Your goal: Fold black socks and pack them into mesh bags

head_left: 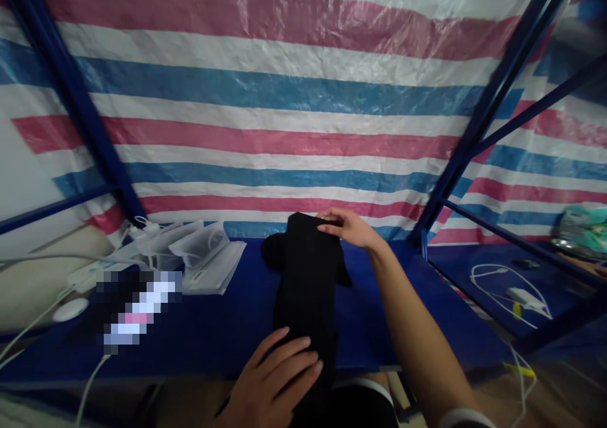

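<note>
A folded black cloth garment lies lengthwise on the blue tabletop, its near end hanging toward my lap. My left hand rests on the near part of the garment, palm down, with the fingers stretched out and slightly apart. At the far end, my right hand pinches the top right corner between thumb and fingers. Dark flaps of fabric stick out at both sides of the far end. Which kind of garment it is cannot be made out.
Left on the table are clear plastic bags, a blurred-out device on a white cable, a power strip and a round white object. Blue metal posts frame both sides. A charger lies at right. Striped sheeting hangs behind.
</note>
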Motion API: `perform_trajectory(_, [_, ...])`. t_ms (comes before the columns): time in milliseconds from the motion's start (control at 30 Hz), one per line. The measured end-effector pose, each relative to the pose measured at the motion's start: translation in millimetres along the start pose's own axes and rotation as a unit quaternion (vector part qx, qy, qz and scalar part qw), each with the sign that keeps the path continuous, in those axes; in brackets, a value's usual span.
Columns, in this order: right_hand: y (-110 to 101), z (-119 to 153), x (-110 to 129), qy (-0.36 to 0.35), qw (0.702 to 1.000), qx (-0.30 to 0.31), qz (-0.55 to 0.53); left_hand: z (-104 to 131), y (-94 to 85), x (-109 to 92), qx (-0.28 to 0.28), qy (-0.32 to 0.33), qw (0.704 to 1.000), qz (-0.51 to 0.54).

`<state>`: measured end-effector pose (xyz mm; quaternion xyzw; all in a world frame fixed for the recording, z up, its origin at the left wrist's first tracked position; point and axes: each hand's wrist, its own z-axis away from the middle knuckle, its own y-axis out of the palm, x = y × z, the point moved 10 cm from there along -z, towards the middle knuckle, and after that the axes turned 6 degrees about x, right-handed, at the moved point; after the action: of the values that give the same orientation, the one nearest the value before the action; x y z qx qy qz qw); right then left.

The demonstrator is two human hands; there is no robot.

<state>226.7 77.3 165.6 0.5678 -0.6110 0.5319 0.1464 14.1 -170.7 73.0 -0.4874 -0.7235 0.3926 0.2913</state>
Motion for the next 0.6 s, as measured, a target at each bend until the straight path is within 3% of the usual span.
perform_trajectory(100, [30,-35,-33,0.028,0.999,-0.008,0.036,-11,26.9,19,0.019,-0.094,0.995,0.026])
perform_trajectory(167, [48,-37,-50,0.034,0.992,-0.022,0.123,-11,43.9,33,0.045,-0.147,0.987,0.048])
perform_trajectory(233, [69,-26,-59,0.017,0.989,0.001,0.149,-8,51.1,43,0.06,-0.175,0.98,0.069])
perform_trajectory(400, [117,24,-62,0.018,0.989,0.143,-0.033,-9,32.5,41,0.051,-0.165,0.981,0.086])
perform_trajectory(533, [161,62,-63,0.084,0.937,0.286,-0.181,-21,15.4,26,0.07,-0.161,0.976,0.131])
perform_trajectory(600, [170,71,-67,0.109,0.923,0.303,-0.211,-29,7.6,42,0.071,-0.219,0.959,0.167])
